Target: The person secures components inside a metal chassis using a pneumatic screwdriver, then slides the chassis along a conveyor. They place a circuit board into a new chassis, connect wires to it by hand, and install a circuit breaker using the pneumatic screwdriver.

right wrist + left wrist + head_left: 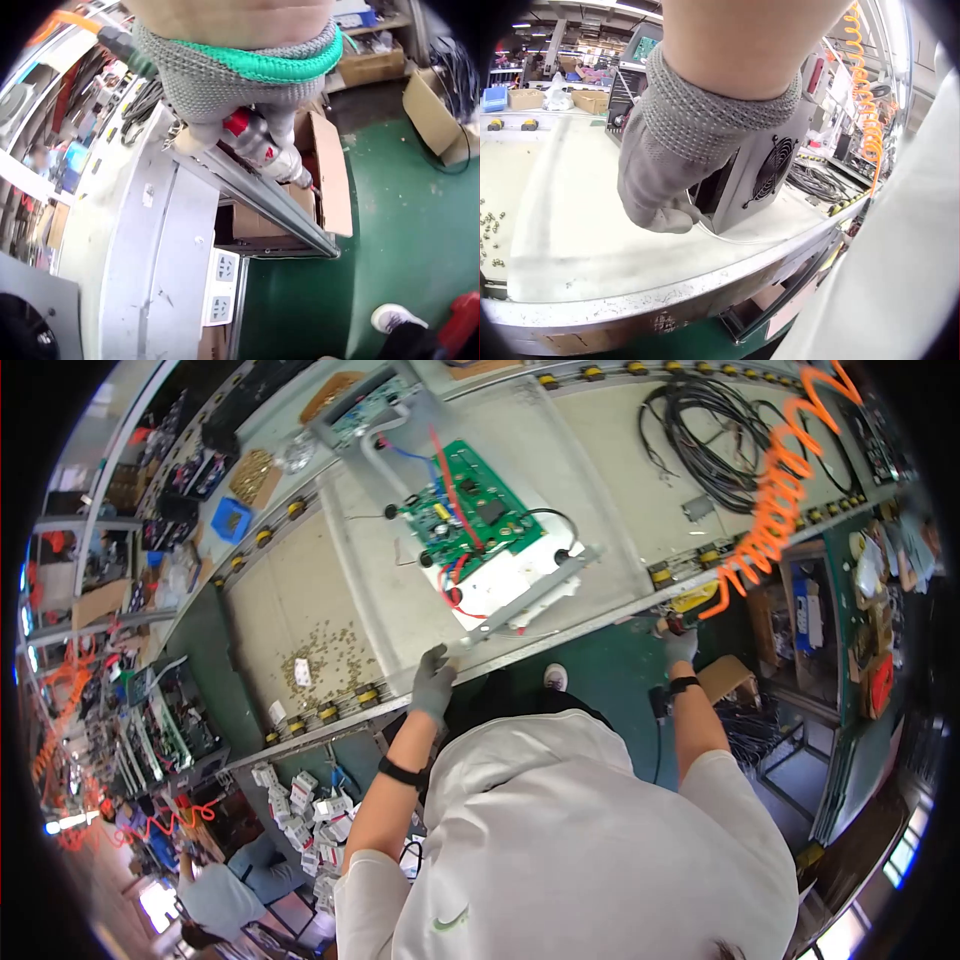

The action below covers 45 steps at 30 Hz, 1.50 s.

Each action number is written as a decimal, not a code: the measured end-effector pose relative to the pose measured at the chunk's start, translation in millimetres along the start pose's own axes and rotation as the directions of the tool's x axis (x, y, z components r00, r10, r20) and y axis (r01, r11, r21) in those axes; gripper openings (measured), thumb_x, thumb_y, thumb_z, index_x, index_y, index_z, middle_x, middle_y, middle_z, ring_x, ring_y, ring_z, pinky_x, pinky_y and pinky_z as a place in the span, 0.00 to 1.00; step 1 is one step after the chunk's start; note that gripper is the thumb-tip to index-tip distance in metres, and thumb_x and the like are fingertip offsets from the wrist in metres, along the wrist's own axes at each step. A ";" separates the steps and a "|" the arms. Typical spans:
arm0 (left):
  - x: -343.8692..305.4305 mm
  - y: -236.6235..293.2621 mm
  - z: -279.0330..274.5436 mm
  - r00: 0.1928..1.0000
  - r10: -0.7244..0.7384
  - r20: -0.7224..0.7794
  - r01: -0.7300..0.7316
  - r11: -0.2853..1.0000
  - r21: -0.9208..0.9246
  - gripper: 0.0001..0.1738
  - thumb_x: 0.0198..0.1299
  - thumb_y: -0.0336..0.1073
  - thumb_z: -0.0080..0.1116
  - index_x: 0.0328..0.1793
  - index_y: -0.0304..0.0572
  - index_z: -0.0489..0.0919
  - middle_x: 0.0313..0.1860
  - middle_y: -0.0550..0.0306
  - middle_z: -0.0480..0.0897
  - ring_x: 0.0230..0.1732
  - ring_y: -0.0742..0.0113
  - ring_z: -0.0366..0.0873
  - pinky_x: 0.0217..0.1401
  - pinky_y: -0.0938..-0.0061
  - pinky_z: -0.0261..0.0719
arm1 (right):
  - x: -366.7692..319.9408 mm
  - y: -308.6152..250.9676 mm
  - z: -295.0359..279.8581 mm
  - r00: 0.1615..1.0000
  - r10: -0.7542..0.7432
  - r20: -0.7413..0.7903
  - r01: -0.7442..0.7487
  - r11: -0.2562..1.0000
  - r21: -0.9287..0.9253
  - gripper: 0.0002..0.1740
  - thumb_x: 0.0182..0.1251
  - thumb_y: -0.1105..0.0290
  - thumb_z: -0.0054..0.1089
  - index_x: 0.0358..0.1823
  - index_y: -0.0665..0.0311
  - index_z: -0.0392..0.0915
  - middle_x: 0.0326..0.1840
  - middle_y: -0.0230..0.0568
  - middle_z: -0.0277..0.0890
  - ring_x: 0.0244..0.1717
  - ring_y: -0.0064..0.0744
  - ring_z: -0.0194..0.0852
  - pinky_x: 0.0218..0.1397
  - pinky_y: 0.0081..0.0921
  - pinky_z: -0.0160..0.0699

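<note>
Metal case (735, 201) on bench (592, 255), ahead & to R. of L. hand (667, 169), the nearer one; side w/ fan (775, 169) runs obliquely, near-L. to far-R. L. fingertips at near corner: grip vs. touch, can't tell. R. hand (232, 97), well apart, clamped round pwr. driver (277, 161), tip aimed away.

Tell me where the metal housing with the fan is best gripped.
Probably low on the metal housing, at its fan wall's left end, coming from the left: that flat sheet stands upright beside an opening, so its edge can be pinched clear of the fan. The wired green circuit board looks a poorer hold.
</note>
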<state>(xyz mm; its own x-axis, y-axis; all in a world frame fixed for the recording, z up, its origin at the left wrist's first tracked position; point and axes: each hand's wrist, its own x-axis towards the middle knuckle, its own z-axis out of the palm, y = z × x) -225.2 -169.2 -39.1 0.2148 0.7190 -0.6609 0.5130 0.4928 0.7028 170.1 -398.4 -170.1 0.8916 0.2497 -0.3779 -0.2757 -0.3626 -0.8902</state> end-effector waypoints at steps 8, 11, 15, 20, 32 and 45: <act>64.2 15.7 26.7 0.983 0.183 0.026 -0.183 0.983 0.003 0.49 0.51 0.35 0.65 0.77 0.44 0.50 0.70 0.39 0.62 0.69 0.51 0.63 0.58 0.66 0.74 | -45.8 -64.6 16.0 0.993 0.110 -0.046 -0.119 0.915 -0.385 0.18 0.54 0.77 0.61 0.48 0.65 0.72 0.39 0.35 0.77 0.41 0.28 0.76 0.45 0.24 0.76; 108.6 -3.6 47.9 0.959 0.266 0.095 -0.260 0.963 -0.071 0.46 0.53 0.36 0.62 0.77 0.44 0.51 0.70 0.41 0.62 0.69 0.51 0.63 0.64 0.67 0.69 | -61.7 -64.9 8.5 0.990 0.131 -0.050 -0.140 0.896 -0.421 0.22 0.57 0.74 0.60 0.54 0.66 0.71 0.41 0.37 0.78 0.42 0.31 0.77 0.45 0.24 0.76; 130.2 -8.9 70.0 0.964 0.261 0.042 -0.259 0.964 -0.054 0.43 0.53 0.34 0.61 0.75 0.45 0.54 0.63 0.41 0.70 0.65 0.50 0.68 0.65 0.65 0.68 | -74.5 -40.3 -0.1 0.961 0.271 0.049 -0.252 0.936 -0.245 0.25 0.57 0.72 0.61 0.58 0.62 0.69 0.35 0.34 0.74 0.23 0.21 0.68 0.25 0.20 0.68; 132.8 -20.9 51.7 0.978 0.135 0.157 -0.154 0.981 0.121 0.26 0.59 0.39 0.53 0.64 0.41 0.67 0.43 0.43 0.81 0.47 0.48 0.80 0.53 0.62 0.75 | -135.9 -127.9 50.5 0.948 -0.309 0.072 0.317 0.938 -0.143 0.18 0.62 0.79 0.54 0.54 0.66 0.72 0.39 0.35 0.74 0.34 0.22 0.71 0.35 0.18 0.72; 103.9 33.5 29.1 0.826 0.046 0.561 0.286 0.825 -0.488 0.24 0.61 0.51 0.59 0.57 0.46 0.74 0.40 0.60 0.78 0.28 0.74 0.75 0.24 0.76 0.71 | -226.7 -310.0 193.2 0.401 -0.618 0.676 0.909 0.363 -0.206 0.09 0.64 0.79 0.50 0.44 0.70 0.74 0.44 0.42 0.75 0.45 0.28 0.73 0.51 0.24 0.72; 123.6 53.4 -28.1 0.608 0.029 0.793 0.464 0.798 -0.385 0.13 0.67 0.42 0.49 0.44 0.38 0.76 0.30 0.64 0.74 0.16 0.82 0.58 0.11 0.86 0.48 | -222.3 -321.0 215.6 0.569 -0.238 0.787 0.793 0.414 -0.447 0.12 0.60 0.73 0.56 0.44 0.67 0.78 0.34 0.43 0.78 0.35 0.33 0.79 0.39 0.27 0.75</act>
<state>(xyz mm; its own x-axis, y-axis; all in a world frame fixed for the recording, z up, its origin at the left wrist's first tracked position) -194.6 -40.3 -75.9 0.8051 0.0628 -0.5899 0.1890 0.9154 0.3554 -17.0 -143.9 144.8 0.2897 0.9353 -0.2032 0.7531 -0.3538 -0.5547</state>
